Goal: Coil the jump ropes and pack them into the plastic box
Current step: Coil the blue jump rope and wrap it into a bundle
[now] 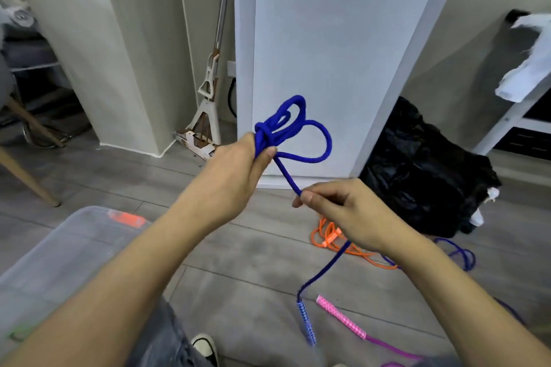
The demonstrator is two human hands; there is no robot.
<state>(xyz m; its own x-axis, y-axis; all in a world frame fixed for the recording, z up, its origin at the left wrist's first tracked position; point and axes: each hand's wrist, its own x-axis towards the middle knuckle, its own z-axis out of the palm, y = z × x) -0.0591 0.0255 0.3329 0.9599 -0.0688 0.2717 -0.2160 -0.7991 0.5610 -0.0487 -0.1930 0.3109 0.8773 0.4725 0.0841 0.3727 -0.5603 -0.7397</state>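
Observation:
A blue jump rope (298, 131) is bunched into loops with a wrap around them, held up in front of me. My left hand (238, 161) grips the bundle at its base. My right hand (337, 202) pinches the free strand just below the loops; the rope runs through that hand and hangs down to its blue patterned handle (307, 322) above the floor. A clear plastic box (59, 250) with an orange latch stands at the lower left. An orange jump rope (331, 240) and a pink-handled rope (340, 316) lie on the floor.
A white cabinet (328, 53) stands straight ahead, with a mop (208, 104) leaning to its left and a black plastic bag (423, 170) to its right. More blue rope (459, 253) lies on the wood floor at the right. A wooden chair leg (26, 176) is at the left.

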